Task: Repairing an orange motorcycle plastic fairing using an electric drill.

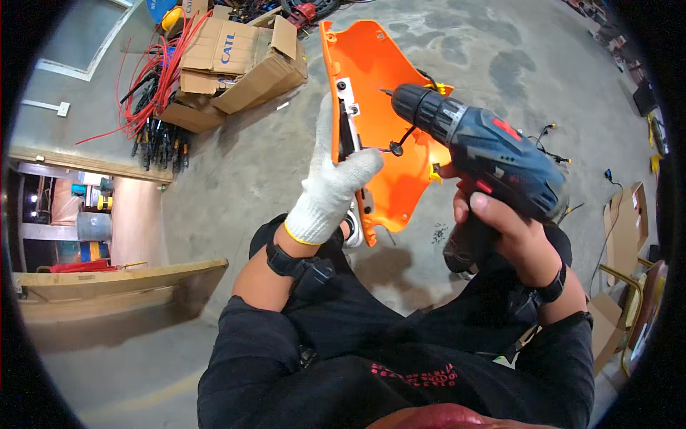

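Note:
My left hand point(336, 179), in a white knit glove, grips an orange curved plastic panel point(382, 61) by its left edge, holding it up. Dark and silver mounting plates with bolts point(349, 99) run along that edge. Yellow clips point(435, 171) and a black cable with a round fitting point(397, 148) are on the panel. My ungloved right hand point(489, 214) is closed on the handle of a dark blue cordless drill point(504, 150). The drill's bit points left toward the upper bolts, in front of the panel; I cannot tell whether it touches.
Cardboard boxes point(221, 57), red tubing point(146, 86) and black bundled parts point(161, 143) lie upper left. A wooden ledge point(143, 279) borders the left. Flattened cardboard point(625, 214), cables point(607, 174) and a metal-framed chair point(636, 286) are at the right. My legs are bent below the panel.

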Demonstrator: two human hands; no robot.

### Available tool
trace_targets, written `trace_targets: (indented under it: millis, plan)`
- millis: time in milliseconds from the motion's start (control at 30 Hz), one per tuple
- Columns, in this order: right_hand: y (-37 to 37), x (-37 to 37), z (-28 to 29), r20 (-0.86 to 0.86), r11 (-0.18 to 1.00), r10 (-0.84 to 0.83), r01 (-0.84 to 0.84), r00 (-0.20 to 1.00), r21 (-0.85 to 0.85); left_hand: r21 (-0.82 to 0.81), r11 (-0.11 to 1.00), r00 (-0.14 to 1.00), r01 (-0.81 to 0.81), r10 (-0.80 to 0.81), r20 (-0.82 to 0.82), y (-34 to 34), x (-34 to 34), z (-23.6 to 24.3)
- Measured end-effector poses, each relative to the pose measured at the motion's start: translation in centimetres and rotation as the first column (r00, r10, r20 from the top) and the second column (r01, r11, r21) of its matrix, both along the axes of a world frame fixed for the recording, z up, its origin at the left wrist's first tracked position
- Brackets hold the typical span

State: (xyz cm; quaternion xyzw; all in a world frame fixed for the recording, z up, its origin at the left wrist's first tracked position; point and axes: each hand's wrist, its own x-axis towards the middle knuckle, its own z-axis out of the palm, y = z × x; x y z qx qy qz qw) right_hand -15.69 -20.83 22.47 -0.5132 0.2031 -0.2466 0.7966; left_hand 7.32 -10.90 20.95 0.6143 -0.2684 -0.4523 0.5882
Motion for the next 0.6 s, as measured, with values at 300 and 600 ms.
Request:
trace_targets:
  millis: [300,600]
  plan:
    - [-0.1,-1.1,-1.7,-0.184,0.948,0.113,-0.162,0.976,-0.275,-0.082,0.994,0.960,0.079,-0.053,0.275,0.3,-0.7,-0.5]
    - [0.4,-1.7,-2.1,-0.133,0.945,0.067,-0.106,0.989,-0.311,0.031,0.999,0.950,0.036,-0.044,0.309,0.4,-0.9,-0.3]
